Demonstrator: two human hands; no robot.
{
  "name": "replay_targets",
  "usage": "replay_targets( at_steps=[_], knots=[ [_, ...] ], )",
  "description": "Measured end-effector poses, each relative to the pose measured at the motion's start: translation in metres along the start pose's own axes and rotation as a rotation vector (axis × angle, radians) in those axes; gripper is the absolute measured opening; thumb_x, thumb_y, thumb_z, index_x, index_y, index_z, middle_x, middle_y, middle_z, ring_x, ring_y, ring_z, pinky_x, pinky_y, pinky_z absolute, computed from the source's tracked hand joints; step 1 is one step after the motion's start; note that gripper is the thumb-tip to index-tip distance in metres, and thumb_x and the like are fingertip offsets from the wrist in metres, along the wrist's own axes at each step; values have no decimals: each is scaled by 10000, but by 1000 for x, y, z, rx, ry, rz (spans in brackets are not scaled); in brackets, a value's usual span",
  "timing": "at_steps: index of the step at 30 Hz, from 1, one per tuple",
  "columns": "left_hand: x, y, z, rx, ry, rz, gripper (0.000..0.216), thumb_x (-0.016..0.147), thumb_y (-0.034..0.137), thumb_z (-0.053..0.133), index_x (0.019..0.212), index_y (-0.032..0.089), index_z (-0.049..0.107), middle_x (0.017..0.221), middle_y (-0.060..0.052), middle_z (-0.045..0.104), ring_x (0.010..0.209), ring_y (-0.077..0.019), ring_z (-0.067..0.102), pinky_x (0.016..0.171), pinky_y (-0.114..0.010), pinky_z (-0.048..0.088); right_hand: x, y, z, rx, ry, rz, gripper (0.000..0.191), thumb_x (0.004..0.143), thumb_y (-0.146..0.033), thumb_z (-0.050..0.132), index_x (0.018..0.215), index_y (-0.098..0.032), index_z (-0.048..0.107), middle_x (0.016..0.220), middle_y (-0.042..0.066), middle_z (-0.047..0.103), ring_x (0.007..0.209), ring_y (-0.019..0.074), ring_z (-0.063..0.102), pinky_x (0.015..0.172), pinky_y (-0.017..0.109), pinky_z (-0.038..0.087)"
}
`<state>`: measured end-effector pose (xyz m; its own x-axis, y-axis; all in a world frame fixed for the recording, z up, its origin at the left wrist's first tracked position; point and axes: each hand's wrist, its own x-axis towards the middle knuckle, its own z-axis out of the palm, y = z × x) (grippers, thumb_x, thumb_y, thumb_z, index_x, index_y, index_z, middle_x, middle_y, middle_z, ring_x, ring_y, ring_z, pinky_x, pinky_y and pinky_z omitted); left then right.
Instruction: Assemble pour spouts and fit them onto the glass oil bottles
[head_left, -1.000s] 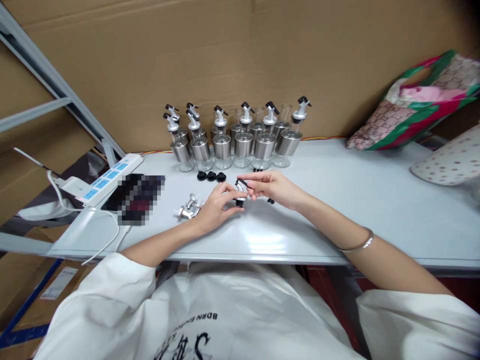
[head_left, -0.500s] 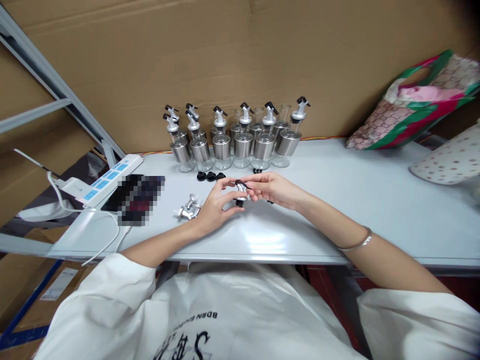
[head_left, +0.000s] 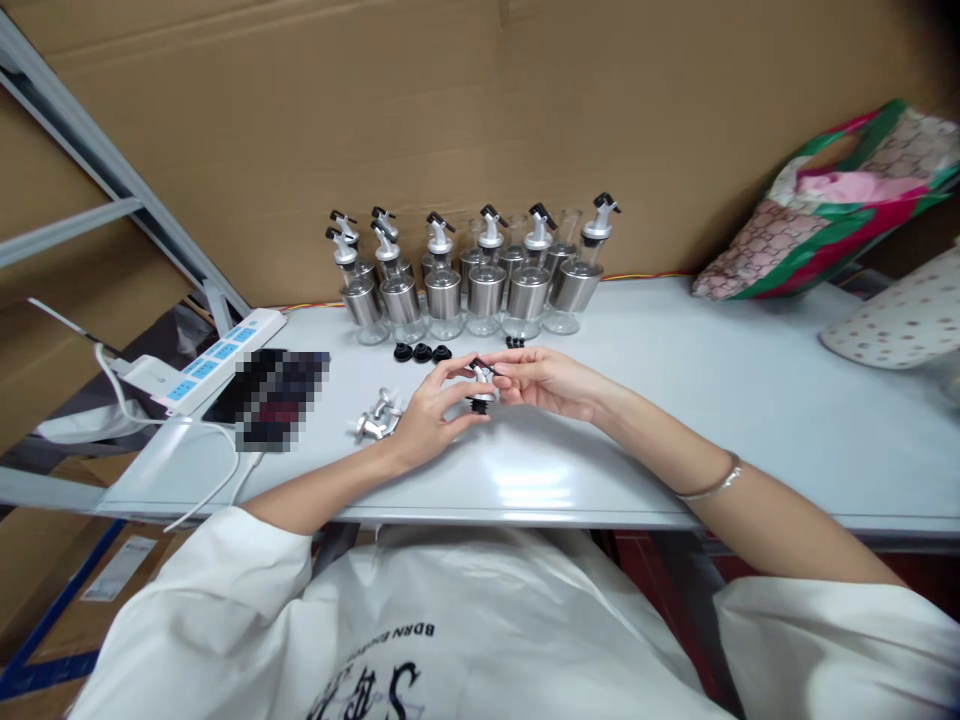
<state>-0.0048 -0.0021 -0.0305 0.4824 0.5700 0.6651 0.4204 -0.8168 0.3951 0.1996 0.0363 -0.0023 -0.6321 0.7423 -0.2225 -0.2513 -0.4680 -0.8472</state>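
Note:
Between my hands, just above the table, is a silver pour spout [head_left: 481, 385] with a ribbed black stopper at its base. My left hand [head_left: 437, 408] is closed around the spout's body from the left. From the right, my right hand [head_left: 551, 382] pinches the small black flip cap [head_left: 484, 367] at its top. Loose silver spout bodies [head_left: 379, 418] lie beside my left wrist. Several black rubber stoppers [head_left: 422, 353] sit in a row beyond my left hand, and small black pieces [head_left: 515, 342] lie just behind my right fingers.
Glass bottles with steel sleeves [head_left: 486, 297] stand along the cardboard at the back, several topped with spouts. A power strip [head_left: 225, 357], a pixelated dark item [head_left: 281, 400] and white cables occupy the left. A patterned bag [head_left: 810, 215] and a dotted white object [head_left: 900, 315] are at the right.
My right fingers have shifted slightly on the black flip cap, and the cap sits at a slightly different angle. The left hand keeps its hold on the spout.

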Motion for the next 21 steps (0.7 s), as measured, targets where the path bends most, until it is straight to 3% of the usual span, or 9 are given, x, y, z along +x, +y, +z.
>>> replay_targets(
  at_steps=[7, 12, 16, 21],
  knots=[
    [-3, 0, 1, -17, 7, -21, 274, 781, 248, 708, 1042, 194, 646, 1209, -108, 495, 1044, -196, 590, 926, -407, 523, 0, 1, -1, -51, -56, 0, 214, 738, -151, 739, 951, -135, 719, 608, -12, 640, 565, 72, 584, 592, 213, 487],
    [-5, 2, 0, -37, 14, 32, 272, 806, 275, 685, 1056, 187, 629, 1161, -106, 472, 1018, -196, 578, 898, -402, 528, -3, 1, 2, -133, -102, 46, 219, 740, -261, 762, 897, -115, 718, 743, 22, 672, 652, 85, 599, 653, 230, 492],
    [-7, 2, 1, -57, 16, 67, 249, 817, 260, 673, 1047, 190, 609, 1213, -113, 443, 828, -124, 584, 796, -359, 559, -4, 2, 3, -157, -155, 59, 244, 735, -326, 767, 845, -114, 720, 805, 42, 674, 729, 115, 601, 672, 254, 493],
    [-8, 1, 3, -119, -18, 93, 214, 835, 261, 648, 1034, 202, 600, 1175, -96, 432, 788, -98, 592, 559, -206, 540, -6, 4, 4, -130, -270, 50, 286, 758, -342, 748, 947, -129, 721, 961, 85, 699, 887, 180, 641, 778, 337, 535]
  ],
)
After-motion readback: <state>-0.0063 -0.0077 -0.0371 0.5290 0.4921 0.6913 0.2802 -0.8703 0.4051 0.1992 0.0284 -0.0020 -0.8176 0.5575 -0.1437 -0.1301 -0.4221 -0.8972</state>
